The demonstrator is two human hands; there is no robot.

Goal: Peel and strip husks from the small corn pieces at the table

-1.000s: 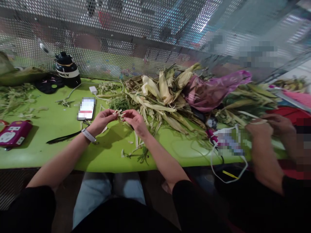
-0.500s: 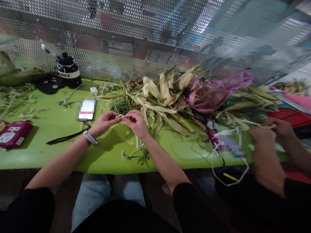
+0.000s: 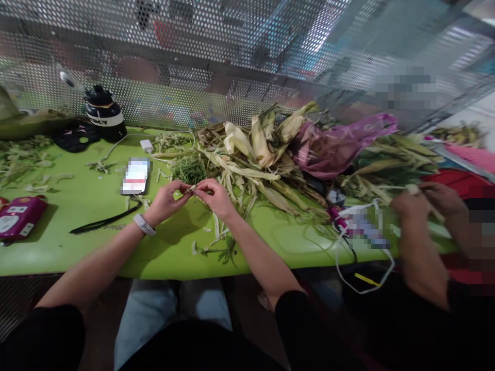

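My left hand (image 3: 168, 201) and my right hand (image 3: 217, 200) meet fingertip to fingertip above the green table (image 3: 162, 257). Between them they pinch a small pale strip of corn husk (image 3: 192, 188), mostly covered by the fingers. Just beyond my fingertips sits a heap of thin green strips (image 3: 188, 169). To the right of it spreads a big pile of dried corn husks (image 3: 253, 180). Loose husk scraps (image 3: 218, 231) and a small green sprig (image 3: 229, 251) lie below my right hand.
A phone (image 3: 135, 176) with a black strap (image 3: 106, 222) lies left of my hands. Further left are a purple power strip (image 3: 23, 217) and a dark bottle (image 3: 105, 114). Right of the husks sits a pink plastic bag (image 3: 328, 149). A co-worker's hands (image 3: 425, 202) hold a pale strip at the right.
My fingers have shifted slightly on the husk strip, and less of it shows now. The co-worker's hands have moved a little, and the view has drifted slightly.
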